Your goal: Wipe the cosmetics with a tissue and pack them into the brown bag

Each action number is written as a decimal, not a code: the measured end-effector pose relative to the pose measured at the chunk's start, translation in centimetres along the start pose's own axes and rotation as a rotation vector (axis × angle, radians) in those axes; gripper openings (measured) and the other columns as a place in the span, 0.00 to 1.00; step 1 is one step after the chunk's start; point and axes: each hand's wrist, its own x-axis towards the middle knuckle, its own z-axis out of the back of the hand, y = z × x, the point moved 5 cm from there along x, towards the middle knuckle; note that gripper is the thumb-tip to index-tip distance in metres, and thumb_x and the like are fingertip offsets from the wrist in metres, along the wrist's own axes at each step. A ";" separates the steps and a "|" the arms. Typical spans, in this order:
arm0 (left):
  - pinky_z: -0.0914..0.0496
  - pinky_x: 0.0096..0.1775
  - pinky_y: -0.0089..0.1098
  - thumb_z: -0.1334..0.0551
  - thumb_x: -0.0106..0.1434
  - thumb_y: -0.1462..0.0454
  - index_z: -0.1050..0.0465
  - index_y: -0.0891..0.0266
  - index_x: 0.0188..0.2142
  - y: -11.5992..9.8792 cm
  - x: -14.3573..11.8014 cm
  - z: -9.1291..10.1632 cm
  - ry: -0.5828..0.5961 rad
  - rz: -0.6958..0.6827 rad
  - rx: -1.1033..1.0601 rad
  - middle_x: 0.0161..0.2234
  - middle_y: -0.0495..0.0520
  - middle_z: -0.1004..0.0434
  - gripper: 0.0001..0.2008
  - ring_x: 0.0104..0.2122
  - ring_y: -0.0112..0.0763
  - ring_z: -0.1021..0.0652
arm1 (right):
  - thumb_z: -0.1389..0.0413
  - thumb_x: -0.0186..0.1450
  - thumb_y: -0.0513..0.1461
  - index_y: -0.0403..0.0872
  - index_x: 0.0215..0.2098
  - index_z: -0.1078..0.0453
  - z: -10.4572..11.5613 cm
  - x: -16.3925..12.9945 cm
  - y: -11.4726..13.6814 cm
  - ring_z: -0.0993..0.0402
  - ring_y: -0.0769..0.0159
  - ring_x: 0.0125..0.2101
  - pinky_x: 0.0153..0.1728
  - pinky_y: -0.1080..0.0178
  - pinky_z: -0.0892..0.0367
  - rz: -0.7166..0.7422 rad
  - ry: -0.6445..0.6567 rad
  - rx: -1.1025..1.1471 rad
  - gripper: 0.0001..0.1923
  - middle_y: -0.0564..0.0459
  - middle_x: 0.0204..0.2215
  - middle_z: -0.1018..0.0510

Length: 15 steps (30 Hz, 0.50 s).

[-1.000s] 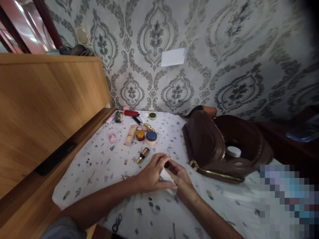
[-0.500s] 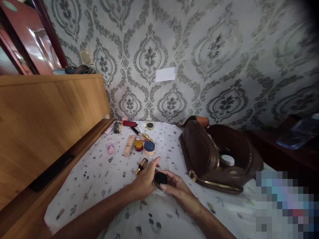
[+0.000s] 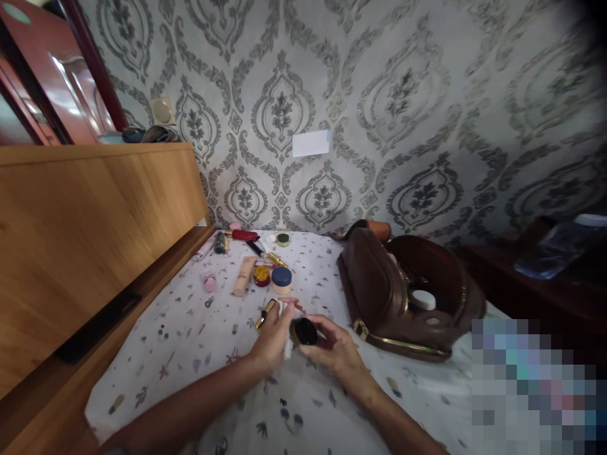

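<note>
My left hand (image 3: 274,335) covers most of the white cloth (image 3: 286,346) — only a strip shows. The black jar (image 3: 304,331) in my right hand (image 3: 336,349) is part hidden; its label cannot be read. Lower right corner — pixelated.

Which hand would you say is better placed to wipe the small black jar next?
Probably the left hand: it holds the white cloth right against the black jar, while the right hand grips the jar from beside and below.
</note>
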 end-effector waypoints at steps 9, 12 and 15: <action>0.36 0.27 0.27 0.35 0.50 0.39 0.41 0.59 0.30 2.2 -1.8 -0.9 0.135 0.181 0.132 0.23 0.41 0.41 0.29 0.24 0.25 0.32 | 0.35 0.51 0.46 0.48 0.39 0.26 0.7 -0.4 0.9 0.25 0.61 0.35 0.31 0.63 0.29 0.089 -0.180 -0.244 0.20 0.51 0.37 0.23; 0.38 0.24 0.25 0.32 0.49 0.42 0.42 0.59 0.29 2.1 -1.4 -0.6 0.101 0.207 0.096 0.22 0.40 0.43 0.28 0.21 0.22 0.34 | 0.36 0.52 0.44 0.48 0.42 0.29 0.6 -0.6 0.9 0.25 0.62 0.37 0.31 0.64 0.30 0.077 -0.199 -0.249 0.20 0.50 0.41 0.23; 0.42 0.22 0.24 0.31 0.50 0.44 0.43 0.60 0.25 1.3 -1.3 -0.1 0.049 0.179 0.251 0.20 0.40 0.44 0.27 0.20 0.20 0.36 | 0.36 0.52 0.44 0.48 0.42 0.31 0.3 -0.8 0.9 0.26 0.64 0.35 0.28 0.65 0.31 0.037 -0.173 -0.218 0.20 0.47 0.51 0.25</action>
